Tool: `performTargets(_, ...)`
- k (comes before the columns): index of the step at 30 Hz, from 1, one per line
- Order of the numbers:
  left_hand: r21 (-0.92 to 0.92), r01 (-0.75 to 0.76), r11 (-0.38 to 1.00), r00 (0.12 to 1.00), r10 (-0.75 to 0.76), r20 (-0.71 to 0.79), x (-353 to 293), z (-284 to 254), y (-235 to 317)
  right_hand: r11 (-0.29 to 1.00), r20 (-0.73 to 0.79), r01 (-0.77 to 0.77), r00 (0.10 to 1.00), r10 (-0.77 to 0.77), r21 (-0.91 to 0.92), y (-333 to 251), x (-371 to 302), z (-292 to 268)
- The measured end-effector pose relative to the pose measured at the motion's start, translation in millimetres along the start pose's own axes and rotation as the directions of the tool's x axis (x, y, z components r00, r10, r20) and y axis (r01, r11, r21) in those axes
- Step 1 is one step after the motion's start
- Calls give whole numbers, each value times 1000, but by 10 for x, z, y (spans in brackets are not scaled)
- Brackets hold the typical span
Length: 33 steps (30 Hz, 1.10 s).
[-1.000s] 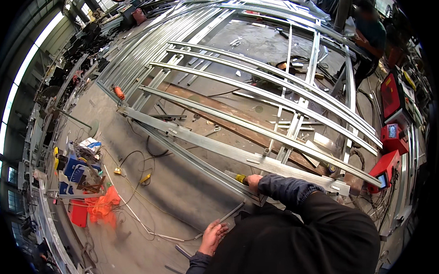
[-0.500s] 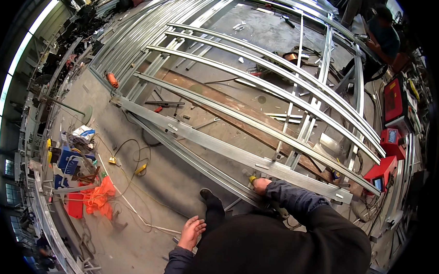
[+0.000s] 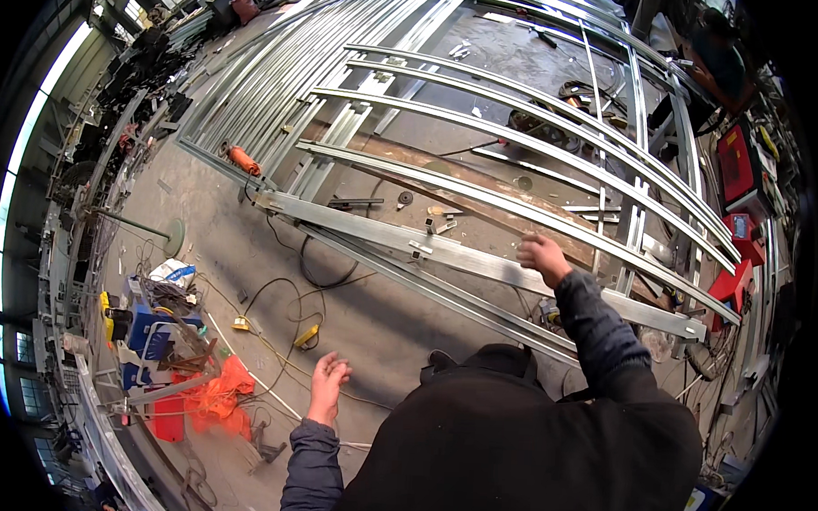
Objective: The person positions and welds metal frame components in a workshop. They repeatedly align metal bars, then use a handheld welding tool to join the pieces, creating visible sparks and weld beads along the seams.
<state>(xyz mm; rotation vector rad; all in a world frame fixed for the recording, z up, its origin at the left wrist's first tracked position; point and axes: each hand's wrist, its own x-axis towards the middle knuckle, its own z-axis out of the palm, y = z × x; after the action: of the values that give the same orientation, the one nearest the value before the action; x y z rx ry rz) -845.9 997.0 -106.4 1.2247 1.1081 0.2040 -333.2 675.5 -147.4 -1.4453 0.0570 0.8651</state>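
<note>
Silver beam (image 3: 365, 226) slants from centre left to lower right, passing just under the nearer right hand (image 3: 542, 257), grip unclear; left hand (image 3: 329, 379) loosely spread, farther off

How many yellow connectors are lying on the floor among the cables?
2. The first connector lies on the left; the second connector lies to its right, nearer to the person's left hand. Others may be hidden under the clutter.
</note>
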Motion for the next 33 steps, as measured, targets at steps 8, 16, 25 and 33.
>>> performTargets(8, -132, -235, 963, 954, 255, 161, 504, 319, 1082, 851, -368, -10, 899, 237, 525, 174, 1022, 281)
performTargets(16, -4, -134, 991, 979, 133, 154, 1249, -89, 1208, 740, -576, 174, 748, 330, 650, 309, 1270, 262)
performTargets(25, 160, -167, 973, 960, 124, 250, 2566, 246, 2108, 752, -706, 255, 607, 365, 608, 575, 1418, 483)
performTargets(33, 384, -439, 812, 832, 207, 514, 3609, 1443, 2861, 699, -583, 98, 640, 501, 708, 69, 1449, 526)
